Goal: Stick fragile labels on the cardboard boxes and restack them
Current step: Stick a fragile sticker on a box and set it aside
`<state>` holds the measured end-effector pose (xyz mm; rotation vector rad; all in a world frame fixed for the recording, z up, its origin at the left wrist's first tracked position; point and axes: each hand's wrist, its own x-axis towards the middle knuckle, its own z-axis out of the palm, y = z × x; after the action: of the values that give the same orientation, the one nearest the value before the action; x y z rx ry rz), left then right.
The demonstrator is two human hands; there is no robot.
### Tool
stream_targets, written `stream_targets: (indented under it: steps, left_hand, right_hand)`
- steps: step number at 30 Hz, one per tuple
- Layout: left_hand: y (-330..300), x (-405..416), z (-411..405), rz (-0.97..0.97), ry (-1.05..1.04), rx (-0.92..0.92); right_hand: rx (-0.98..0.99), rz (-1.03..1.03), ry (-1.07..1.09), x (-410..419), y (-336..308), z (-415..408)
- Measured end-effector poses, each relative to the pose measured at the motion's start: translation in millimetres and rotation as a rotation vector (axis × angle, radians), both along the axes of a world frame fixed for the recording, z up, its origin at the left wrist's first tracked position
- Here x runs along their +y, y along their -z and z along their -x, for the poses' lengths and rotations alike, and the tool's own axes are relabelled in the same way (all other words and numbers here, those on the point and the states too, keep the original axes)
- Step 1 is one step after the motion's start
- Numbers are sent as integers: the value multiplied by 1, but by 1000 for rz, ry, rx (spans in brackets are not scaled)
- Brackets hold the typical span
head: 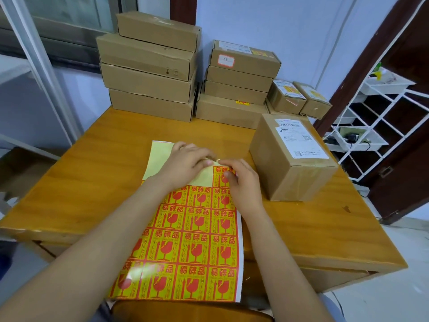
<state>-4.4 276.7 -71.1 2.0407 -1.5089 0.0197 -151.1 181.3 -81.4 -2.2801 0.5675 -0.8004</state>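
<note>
A sheet of red-and-yellow fragile labels (190, 247) lies on the wooden table (92, 173) in front of me; its top rows are bare yellow backing. My left hand (185, 161) rests on the bare backing, fingertips at the top-right label (224, 176). My right hand (241, 182) pinches that label's upper corner, thumb on its face. A cardboard box (290, 163) with a white shipping label stands just right of my hands.
Against the wall stand a stack of plain flat boxes (148, 66) at the left, a second stack (239, 82) in the middle, and two small labelled boxes (299, 98) at the right. A white wire rack (376, 126) stands beyond the table's right edge.
</note>
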Motion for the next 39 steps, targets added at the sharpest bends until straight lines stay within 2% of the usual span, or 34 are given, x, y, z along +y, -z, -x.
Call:
stream_targets:
  steps: [9, 14, 18, 27, 31, 39]
  left_hand:
    - [9, -6, -16, -66, 9, 40]
    - [-2, -13, -27, -122, 3, 50]
    - [-6, -15, -34, -78, -8, 86]
    - [1, -18, -39, -78, 17, 62]
    - [0, -18, -39, -61, 26, 90]
    - [-6, -18, -33, -70, 6, 160]
  right_hand:
    - [73, 265, -15, -8, 2, -8]
    - [85, 275, -76, -16, -2, -21]
    - [88, 213, -96, -22, -2, -27]
    - [-26, 261, -127, -30, 1, -35]
    - [-65, 350, -94, -30, 2, -37]
    - [-22, 328, -153, -30, 3, -38]
